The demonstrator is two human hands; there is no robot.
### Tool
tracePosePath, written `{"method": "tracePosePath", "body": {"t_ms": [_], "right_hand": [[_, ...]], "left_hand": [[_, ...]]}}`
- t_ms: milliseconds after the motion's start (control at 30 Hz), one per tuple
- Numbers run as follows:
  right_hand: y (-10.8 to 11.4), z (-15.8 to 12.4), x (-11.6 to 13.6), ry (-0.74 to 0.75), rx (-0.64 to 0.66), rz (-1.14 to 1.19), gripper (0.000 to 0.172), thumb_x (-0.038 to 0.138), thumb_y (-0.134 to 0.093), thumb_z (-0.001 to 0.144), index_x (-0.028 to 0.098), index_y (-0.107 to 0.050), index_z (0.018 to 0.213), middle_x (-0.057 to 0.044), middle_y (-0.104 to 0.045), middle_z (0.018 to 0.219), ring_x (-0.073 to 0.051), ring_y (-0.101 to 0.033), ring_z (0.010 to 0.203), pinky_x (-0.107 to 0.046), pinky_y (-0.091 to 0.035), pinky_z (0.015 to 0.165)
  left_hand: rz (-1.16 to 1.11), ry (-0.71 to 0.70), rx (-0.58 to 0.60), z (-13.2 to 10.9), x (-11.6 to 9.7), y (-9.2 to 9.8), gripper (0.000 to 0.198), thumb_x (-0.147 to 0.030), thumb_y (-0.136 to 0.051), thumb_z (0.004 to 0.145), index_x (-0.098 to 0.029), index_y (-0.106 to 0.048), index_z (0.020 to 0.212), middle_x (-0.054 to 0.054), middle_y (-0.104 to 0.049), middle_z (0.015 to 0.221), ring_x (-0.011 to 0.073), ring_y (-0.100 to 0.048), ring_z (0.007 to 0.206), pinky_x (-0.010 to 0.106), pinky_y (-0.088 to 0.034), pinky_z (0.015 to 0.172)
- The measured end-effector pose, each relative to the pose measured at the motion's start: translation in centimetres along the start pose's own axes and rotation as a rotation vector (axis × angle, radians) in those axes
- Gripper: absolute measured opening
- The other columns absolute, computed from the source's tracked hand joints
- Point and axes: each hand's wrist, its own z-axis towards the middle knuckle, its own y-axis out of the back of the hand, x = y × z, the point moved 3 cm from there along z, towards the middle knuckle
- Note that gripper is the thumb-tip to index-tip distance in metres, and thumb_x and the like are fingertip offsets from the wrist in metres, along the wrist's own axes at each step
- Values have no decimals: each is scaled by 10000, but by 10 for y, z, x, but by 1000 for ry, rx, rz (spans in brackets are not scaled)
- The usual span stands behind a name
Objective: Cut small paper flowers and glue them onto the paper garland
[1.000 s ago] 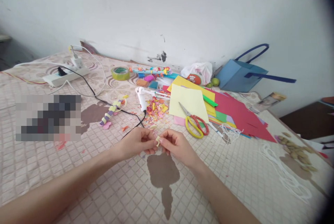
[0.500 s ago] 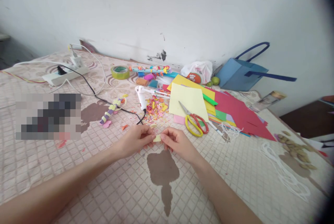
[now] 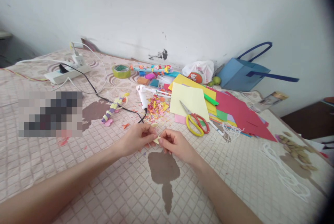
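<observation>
Our left hand and right hand pinch a small, pale yellow paper scrap between their closed fingertips, just above the tabletop, near the scissors.

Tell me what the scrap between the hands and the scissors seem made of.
The scrap is probably thin matte paper: pale yellow, no shine. The scissors have yellow and red handles that look like smooth plastic; the grey blades are likely metal.

One paper scrap, one scissors, one tape roll, one glue gun.
</observation>
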Motion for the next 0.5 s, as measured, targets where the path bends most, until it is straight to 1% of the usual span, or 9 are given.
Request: {"method": "tracePosePath", "body": {"t_ms": [67, 133, 200, 367, 500], "right_hand": [[1, -1, -1, -15, 21, -6, 155, 304, -546, 823, 170, -518, 751, 26, -536, 656, -71, -489, 485, -179, -343, 420], [2, -1, -1, -30, 26, -22, 148, 302, -559, 816, 166, -530, 763, 23, -541, 664, -69, -491, 487, -176, -343, 419], [3, -1, -1, -34, 14, -36, 162, 316, -552, 821, 167, -534, 762, 23, -542, 663, -69, -494, 484, -174, -343, 412], [3, 1, 1, -11, -37, 5, 287, 416, -454, 871, 167, -533, 752, 33, -523, 588, -68, -469, 438, -178, -360, 400], [1, 3, 1, 25, -71, 75, 249, 413, -527, 831, 171, -527, 772, 45, -515, 553, -73, -462, 433, -176, -362, 396]], "left_hand": [[-17, -5, -29, 2, 4, 3, 255, -415, -572, 753, -162, -541, 740, 8, -646, 623, 125, -585, 530, 185, -402, 407], [-49, -7, -46, 4, 6, 6, 257, -416, -576, 754, -161, -543, 749, 14, -657, 643, 133, -606, 565, 195, -430, 441], [-88, 12, -35, 5, 6, 7, 260, -415, -586, 749, -159, -540, 746, 19, -664, 644, 137, -619, 586, 203, -451, 473], [-103, 43, -18, 6, 7, 6, 285, -432, -589, 746, -155, -529, 721, 28, -674, 636, 120, -610, 553, 206, -466, 501], [-101, 51, 9, 5, 9, 2, 307, -461, -578, 745, -159, -526, 743, 35, -679, 651, 134, -620, 565, 202, -451, 468]]}}
